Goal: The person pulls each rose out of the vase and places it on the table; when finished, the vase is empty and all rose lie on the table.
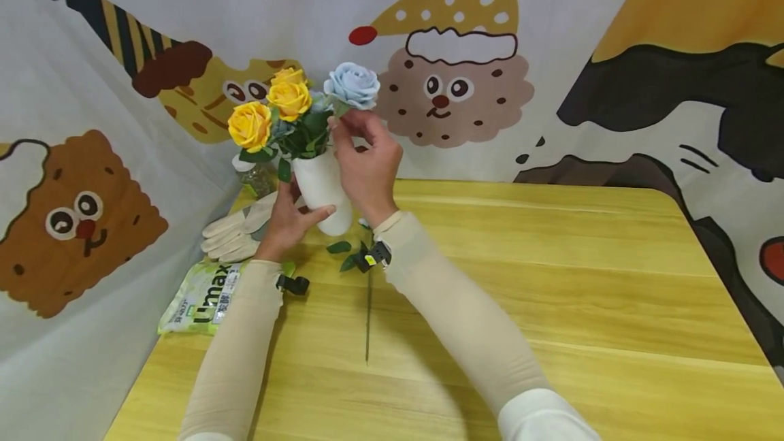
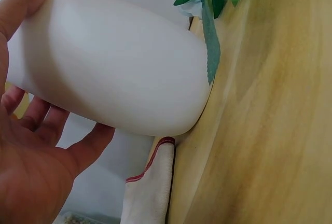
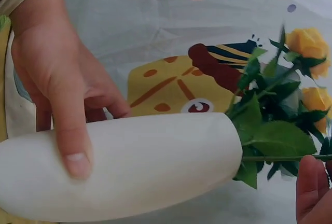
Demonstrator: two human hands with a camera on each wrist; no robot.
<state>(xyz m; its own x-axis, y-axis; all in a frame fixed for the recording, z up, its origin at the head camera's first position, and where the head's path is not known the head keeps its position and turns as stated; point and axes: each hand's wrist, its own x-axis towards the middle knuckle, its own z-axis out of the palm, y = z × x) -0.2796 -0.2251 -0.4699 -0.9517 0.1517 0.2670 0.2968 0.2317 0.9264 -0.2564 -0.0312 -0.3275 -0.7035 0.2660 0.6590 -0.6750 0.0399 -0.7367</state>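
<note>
My left hand grips a white vase around its side, thumb across the front. The vase leans a little, its rounded base close over the table in the left wrist view. Yellow roses with green leaves stand in its mouth at the left. A light blue rose rises on the right, and my right hand pinches its green stem just above the rim. In the right wrist view that stem runs into the vase's mouth; its lower end is hidden inside.
Another flower stem with leaves lies on the wooden table, its head partly hidden by my right wrist. On the left are white gloves, a lidded jar and a green-and-white packet. A cartoon-print cloth hangs behind.
</note>
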